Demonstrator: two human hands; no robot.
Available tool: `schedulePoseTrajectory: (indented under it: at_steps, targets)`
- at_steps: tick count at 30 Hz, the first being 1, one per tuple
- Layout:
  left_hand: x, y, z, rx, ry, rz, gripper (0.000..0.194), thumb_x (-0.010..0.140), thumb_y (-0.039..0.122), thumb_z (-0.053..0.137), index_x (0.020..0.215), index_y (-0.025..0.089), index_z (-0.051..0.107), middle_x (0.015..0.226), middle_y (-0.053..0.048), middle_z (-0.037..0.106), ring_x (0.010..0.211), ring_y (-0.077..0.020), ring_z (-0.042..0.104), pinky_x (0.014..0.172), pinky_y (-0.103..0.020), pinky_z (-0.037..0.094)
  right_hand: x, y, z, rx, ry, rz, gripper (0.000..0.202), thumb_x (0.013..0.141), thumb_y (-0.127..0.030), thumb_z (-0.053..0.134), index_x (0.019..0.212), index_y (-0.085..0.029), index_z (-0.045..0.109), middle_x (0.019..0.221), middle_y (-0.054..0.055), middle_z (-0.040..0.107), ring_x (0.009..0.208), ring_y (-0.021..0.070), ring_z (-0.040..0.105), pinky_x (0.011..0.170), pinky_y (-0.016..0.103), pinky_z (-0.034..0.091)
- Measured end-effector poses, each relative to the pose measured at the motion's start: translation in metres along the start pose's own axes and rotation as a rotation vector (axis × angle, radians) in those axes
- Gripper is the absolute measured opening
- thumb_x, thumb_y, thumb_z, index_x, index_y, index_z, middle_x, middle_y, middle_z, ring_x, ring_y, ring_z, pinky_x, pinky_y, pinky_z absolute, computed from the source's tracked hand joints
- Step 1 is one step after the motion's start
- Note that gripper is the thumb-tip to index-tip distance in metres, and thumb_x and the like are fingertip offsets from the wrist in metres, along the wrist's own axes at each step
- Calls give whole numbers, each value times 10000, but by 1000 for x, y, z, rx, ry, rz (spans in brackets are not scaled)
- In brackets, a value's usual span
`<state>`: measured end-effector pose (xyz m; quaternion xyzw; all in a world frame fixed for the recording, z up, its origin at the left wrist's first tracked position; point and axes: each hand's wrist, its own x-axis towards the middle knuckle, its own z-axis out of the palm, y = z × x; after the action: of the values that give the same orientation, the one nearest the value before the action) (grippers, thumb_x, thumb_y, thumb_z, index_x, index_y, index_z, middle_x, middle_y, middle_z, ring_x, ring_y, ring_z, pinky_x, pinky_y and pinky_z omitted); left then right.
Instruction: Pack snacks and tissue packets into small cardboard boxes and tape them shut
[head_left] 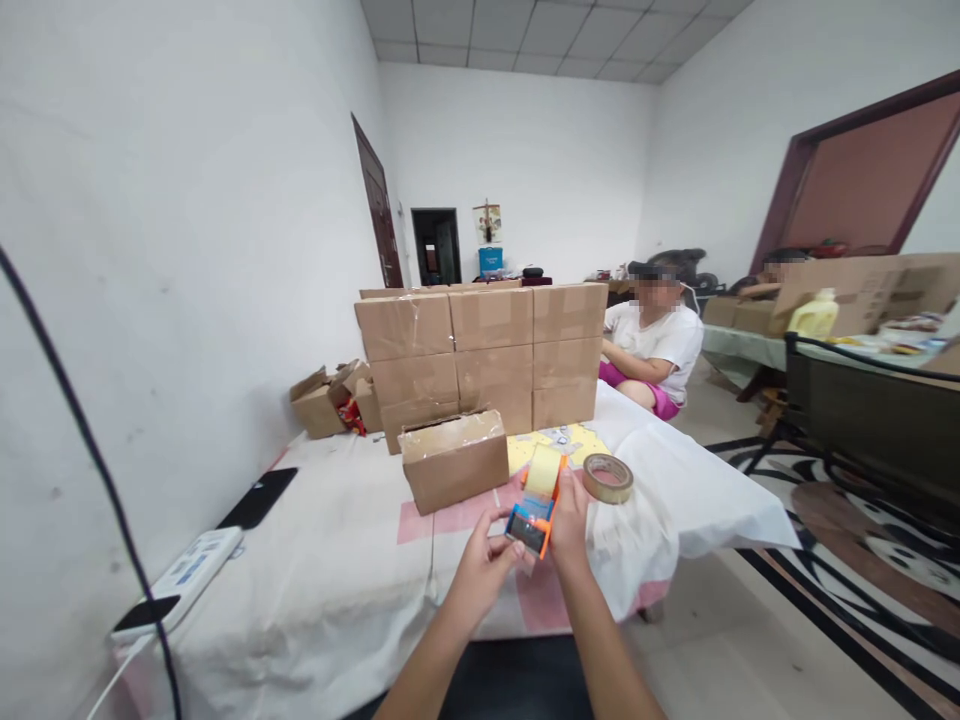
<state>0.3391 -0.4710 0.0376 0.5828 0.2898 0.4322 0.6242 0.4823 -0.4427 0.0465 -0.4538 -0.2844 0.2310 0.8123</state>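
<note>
Between the fingers (513,553), a tape dispenser (541,509)

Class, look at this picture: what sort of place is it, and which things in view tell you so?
Probably a room in a home, doubling as a workspace: the stacked cardboard boxes and tape dispenser suggest work, while the patterned rug looks domestic.

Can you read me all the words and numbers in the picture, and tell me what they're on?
None can be read clearly.
Blue box at the back: pale marks like writing, too small to read.
White power strip: blue printing, too blurred to read.
Big cardboard on the right: faint marks, too blurred to read.
Tape dispenser in the hands: no words I can make out.
</note>
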Motion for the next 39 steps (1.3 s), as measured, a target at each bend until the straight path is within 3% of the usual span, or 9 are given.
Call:
schedulePoseTrajectory:
  at_steps: [7,15,20,29,39]
  targets:
    - [0,3,0,-32,-5,60,717,751,546,782,1252,166,438,748,-52,754,722,-195,698,750,-295,470,-1,-3,3,9,11,116,525,832,-634,559,1033,-160,662,978,52,706,908,213,644,791,313,503]
    - [2,-2,-6,-4,-20,84,714,769,529,774,1282,171,431,755,-45,736,741,-208,699,744,-297,460,-5,-5,0,-63,-45,30,480,866,-644,528,897,-175,627,854,31,671,801,199,608,753,320,473]
    - [2,-2,-7,-35,-55,60,764,762,501,791,1344,180,414,788,-38,716,770,-208,696,742,-297,458,-8,-12,1,-106,-1,-46,476,888,-638,502,881,-177,622,813,30,657,779,199,584,738,317,454]
    - [4,-11,-3,-58,-18,41,770,721,459,828,1317,164,439,737,-20,693,719,-191,667,726,-299,467,-6,-9,1,-48,-17,1,479,877,-643,513,817,-180,620,719,15,626,686,188,557,670,318,443]
    - [8,-20,-7,-61,-19,47,760,724,507,817,1311,176,466,785,-38,726,763,-209,690,761,-318,475,-5,1,-2,-144,56,-13,526,893,-621,492,1087,-156,644,1087,104,678,1026,248,611,864,357,466]
